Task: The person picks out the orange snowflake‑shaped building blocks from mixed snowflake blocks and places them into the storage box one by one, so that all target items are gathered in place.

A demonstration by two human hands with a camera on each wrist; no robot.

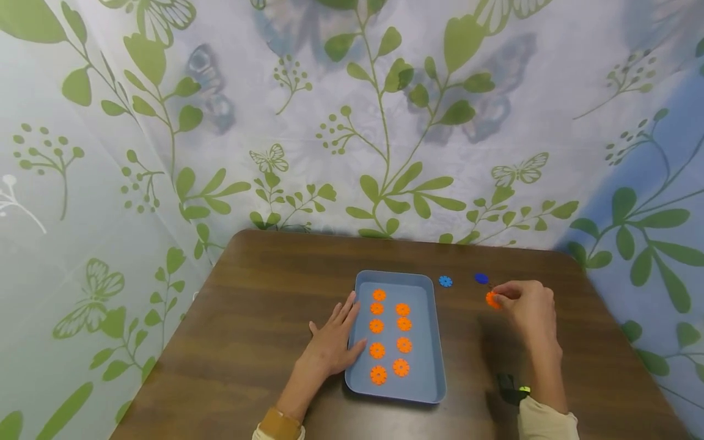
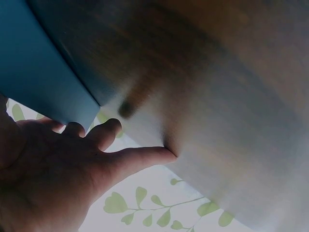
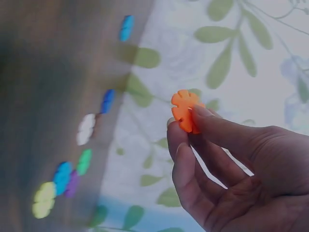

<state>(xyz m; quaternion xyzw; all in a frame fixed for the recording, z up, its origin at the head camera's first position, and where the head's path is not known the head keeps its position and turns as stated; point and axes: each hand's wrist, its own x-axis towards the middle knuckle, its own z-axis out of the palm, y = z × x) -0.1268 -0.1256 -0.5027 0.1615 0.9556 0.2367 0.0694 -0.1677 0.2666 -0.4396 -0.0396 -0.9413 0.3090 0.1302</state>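
My right hand (image 1: 529, 308) pinches an orange flower-shaped disc (image 3: 185, 110) between thumb and fingertips, raised over the table to the right of the tray. Notches run round the disc's edge. On the left long side of the blue-grey tray (image 1: 440, 366) rests my left hand (image 1: 330, 345), its fingers extended along the rim and the thumb over the edge. From the left wrist view, that hand (image 2: 58, 169) lies against the tray's outer wall (image 2: 43, 67). Inside the tray several orange discs (image 1: 404, 344) lie flat in two rough columns.
Beyond the tray's far right corner lie a light blue disc (image 1: 445, 281) and a dark blue disc (image 1: 481, 278). The right wrist view shows white (image 3: 86, 129), green (image 3: 84, 162), purple (image 3: 72, 184) and yellow (image 3: 44, 199) discs on the brown table. A leaf-patterned curtain (image 1: 308, 122) hangs behind.
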